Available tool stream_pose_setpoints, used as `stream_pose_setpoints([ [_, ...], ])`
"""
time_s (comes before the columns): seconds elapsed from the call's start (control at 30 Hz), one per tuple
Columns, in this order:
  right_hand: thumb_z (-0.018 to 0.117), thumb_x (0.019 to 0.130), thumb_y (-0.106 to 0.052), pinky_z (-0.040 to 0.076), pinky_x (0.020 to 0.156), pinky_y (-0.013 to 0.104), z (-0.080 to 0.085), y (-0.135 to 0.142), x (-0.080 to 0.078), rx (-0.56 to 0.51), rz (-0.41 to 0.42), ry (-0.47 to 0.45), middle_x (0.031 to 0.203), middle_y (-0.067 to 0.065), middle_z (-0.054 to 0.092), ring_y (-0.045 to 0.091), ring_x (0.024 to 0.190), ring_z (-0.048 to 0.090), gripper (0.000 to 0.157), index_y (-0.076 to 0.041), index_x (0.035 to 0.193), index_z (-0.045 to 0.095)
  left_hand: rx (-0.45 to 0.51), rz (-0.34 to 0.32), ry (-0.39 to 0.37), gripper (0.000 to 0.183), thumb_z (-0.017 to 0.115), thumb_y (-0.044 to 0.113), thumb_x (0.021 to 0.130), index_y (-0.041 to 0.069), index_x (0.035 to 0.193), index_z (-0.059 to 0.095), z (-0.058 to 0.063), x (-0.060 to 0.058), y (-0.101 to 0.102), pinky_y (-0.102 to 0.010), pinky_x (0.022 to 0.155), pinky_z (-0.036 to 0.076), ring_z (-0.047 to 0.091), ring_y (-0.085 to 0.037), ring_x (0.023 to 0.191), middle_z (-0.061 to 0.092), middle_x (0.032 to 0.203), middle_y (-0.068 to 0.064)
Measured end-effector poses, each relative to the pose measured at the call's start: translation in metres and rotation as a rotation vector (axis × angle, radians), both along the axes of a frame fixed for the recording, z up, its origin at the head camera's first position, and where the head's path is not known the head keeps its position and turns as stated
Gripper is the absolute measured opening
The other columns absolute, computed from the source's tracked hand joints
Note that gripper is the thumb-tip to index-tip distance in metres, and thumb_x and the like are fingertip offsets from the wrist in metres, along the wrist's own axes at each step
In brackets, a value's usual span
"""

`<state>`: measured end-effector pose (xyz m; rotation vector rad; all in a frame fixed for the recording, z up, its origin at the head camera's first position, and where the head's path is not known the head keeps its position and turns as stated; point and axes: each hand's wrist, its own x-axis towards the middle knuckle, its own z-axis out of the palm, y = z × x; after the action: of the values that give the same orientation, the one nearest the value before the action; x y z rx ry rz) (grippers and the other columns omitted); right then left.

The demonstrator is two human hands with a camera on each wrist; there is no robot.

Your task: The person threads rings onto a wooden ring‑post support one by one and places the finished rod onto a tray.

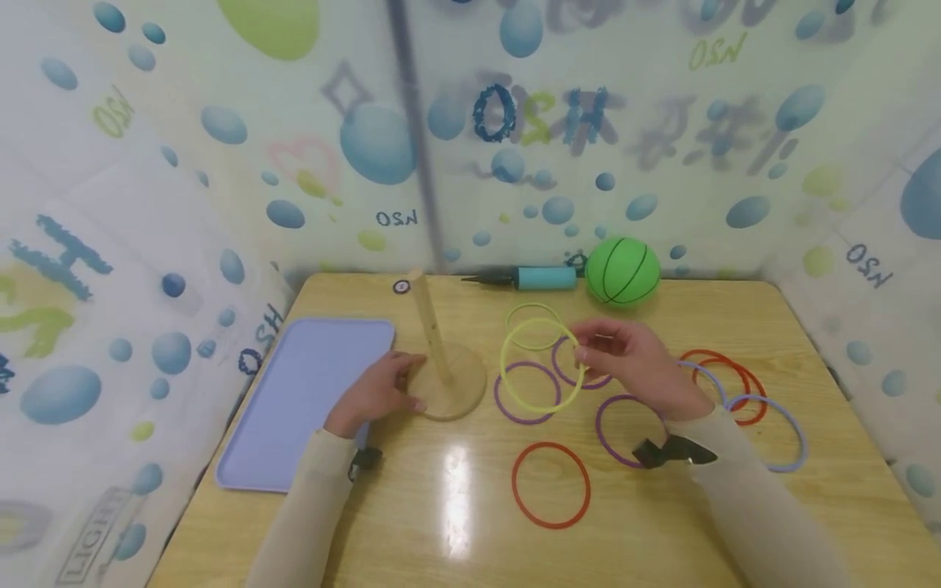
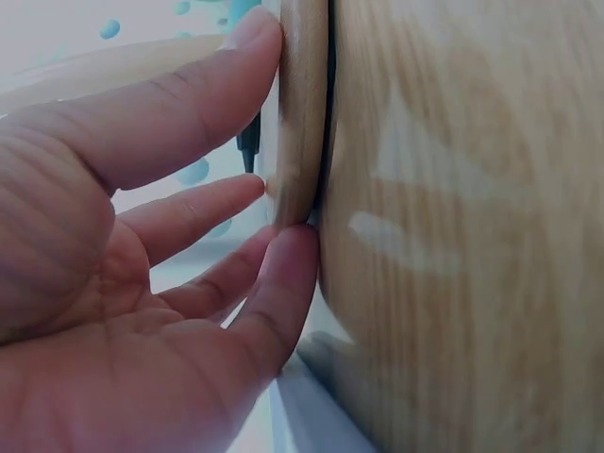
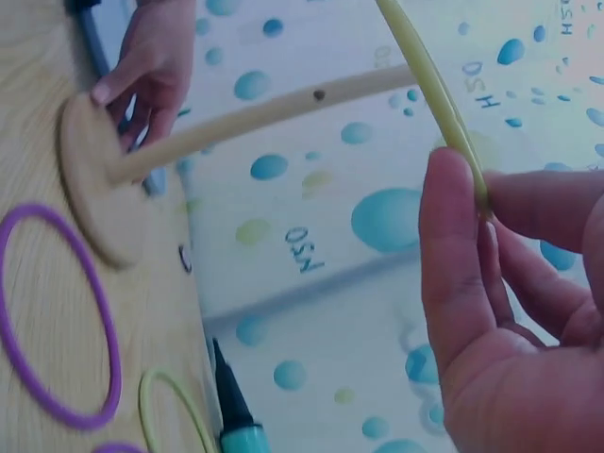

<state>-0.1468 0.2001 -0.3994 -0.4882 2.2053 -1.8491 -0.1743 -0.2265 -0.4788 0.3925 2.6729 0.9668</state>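
Observation:
My right hand point(image 1: 639, 363) pinches a yellow ring point(image 1: 504, 371) between thumb and fingertips, raised above the table. In the right wrist view the ring point(image 3: 425, 71) passes in front of the post's upper end. A wooden stand with an upright post point(image 1: 430, 327) on a round base point(image 1: 463, 392) is left of the ring. My left hand point(image 1: 378, 392) holds the rim of that base, thumb and fingers spread along it. Close up in the left wrist view, the fingertips touch the base's edge point(image 2: 304, 113). Under the held ring lie purple rings point(image 1: 497, 400) and another yellow ring point(image 1: 509, 321).
A lilac tray point(image 1: 309, 392) lies on the left. Red rings point(image 1: 588, 482) and blue rings point(image 1: 804, 445) are spread to the front and right. Along the back wall are a blue pump with a black nozzle point(image 1: 546, 278) and a green ball point(image 1: 623, 272).

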Motion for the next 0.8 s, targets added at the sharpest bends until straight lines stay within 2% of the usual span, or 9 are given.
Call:
stream_pose_setpoints([
  [0.23, 0.071, 0.100, -0.006, 0.067, 0.076, 0.038, 0.006, -0.031, -0.011, -0.128, -0.007, 0.019, 0.104, -0.001, 0.072, 0.015, 0.088, 0.075, 0.028, -0.014, 0.126, 0.071, -0.003, 0.014, -0.004, 0.085, 0.092, 0.018, 0.080, 0.005, 0.154, 0.053, -0.003, 0.000, 0.003, -0.054, 0.109, 0.052, 0.059, -0.038, 0.124, 0.054, 0.148, -0.023],
  [0.47, 0.071, 0.101, -0.008, 0.067, 0.078, 0.042, 0.023, -0.062, -0.020, -0.169, -0.005, 0.048, 0.105, 0.004, 0.067, 0.016, 0.089, 0.076, 0.031, -0.003, 0.131, 0.068, -0.014, 0.018, 0.033, 0.085, 0.093, 0.018, 0.079, 0.004, 0.153, 0.054, -0.005, -0.001, 0.004, -0.048, 0.100, 0.054, 0.059, -0.029, 0.109, 0.057, 0.142, -0.023],
  [0.57, 0.070, 0.100, -0.006, 0.067, 0.077, 0.043, 0.030, -0.075, -0.025, -0.203, -0.022, 0.030, 0.106, 0.005, 0.067, 0.016, 0.089, 0.076, 0.033, -0.001, 0.133, 0.066, -0.025, 0.013, 0.050, 0.084, 0.093, 0.019, 0.080, 0.003, 0.153, 0.054, -0.006, 0.000, 0.004, -0.045, 0.097, 0.054, 0.058, -0.026, 0.105, 0.058, 0.141, -0.023],
  [0.8, 0.068, 0.100, -0.001, 0.067, 0.078, 0.040, 0.039, -0.103, -0.036, -0.326, -0.025, -0.025, 0.109, 0.009, 0.066, 0.014, 0.089, 0.072, 0.035, 0.005, 0.134, 0.064, -0.019, 0.020, 0.046, 0.084, 0.092, 0.018, 0.080, 0.003, 0.153, 0.054, -0.004, 0.001, 0.005, -0.052, 0.103, 0.054, 0.061, -0.031, 0.111, 0.057, 0.143, -0.024],
])
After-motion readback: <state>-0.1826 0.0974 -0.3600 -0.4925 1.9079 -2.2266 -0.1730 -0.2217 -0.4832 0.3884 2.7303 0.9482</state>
